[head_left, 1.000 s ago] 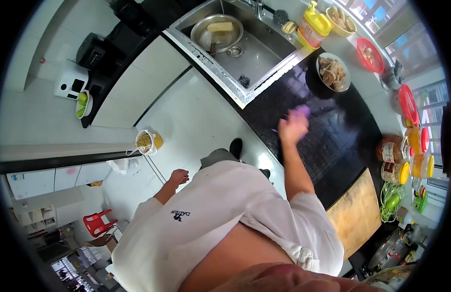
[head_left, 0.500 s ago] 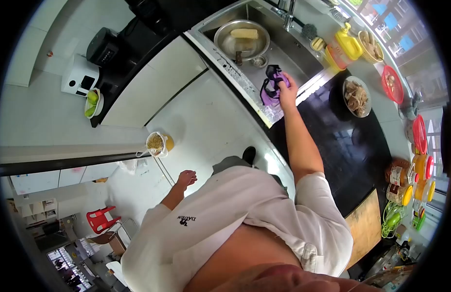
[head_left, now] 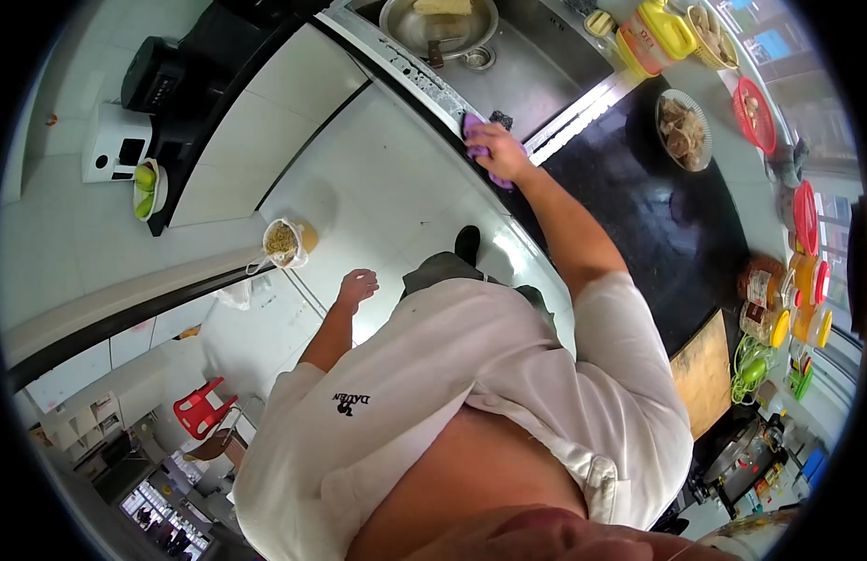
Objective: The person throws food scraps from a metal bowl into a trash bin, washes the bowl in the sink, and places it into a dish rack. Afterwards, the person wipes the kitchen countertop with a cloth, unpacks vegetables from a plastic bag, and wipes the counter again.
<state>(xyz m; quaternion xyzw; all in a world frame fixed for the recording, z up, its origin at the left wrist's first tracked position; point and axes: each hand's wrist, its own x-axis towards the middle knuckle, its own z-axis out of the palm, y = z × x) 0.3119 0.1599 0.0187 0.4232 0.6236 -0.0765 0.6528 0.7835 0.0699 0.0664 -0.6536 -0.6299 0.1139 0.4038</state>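
My right hand (head_left: 494,150) presses a purple and black cloth (head_left: 502,180) onto the front edge of the sink, near its right corner. Much of the cloth is hidden under my fingers. Down at my left side hangs my left hand (head_left: 360,285), empty, its fingers loosely bent and apart. Within the steel sink (head_left: 536,79) sits a metal basin (head_left: 393,33) that holds a pale yellow block (head_left: 443,7). A brown handle (head_left: 435,54) sticks out over the basin's rim. Beside it is the drain (head_left: 477,59).
On the black counter (head_left: 630,215) to the right stand a yellow jug (head_left: 656,37), a bowl of brownish food (head_left: 684,131), a red basket (head_left: 753,114), several jars (head_left: 765,323) and a wooden board (head_left: 703,374). A lined bin (head_left: 286,245) stands on the floor at left.
My right hand has brought the cloth from above the sink's corner down and left onto its front edge. The whole view has shifted; my left hand still hangs at my side.
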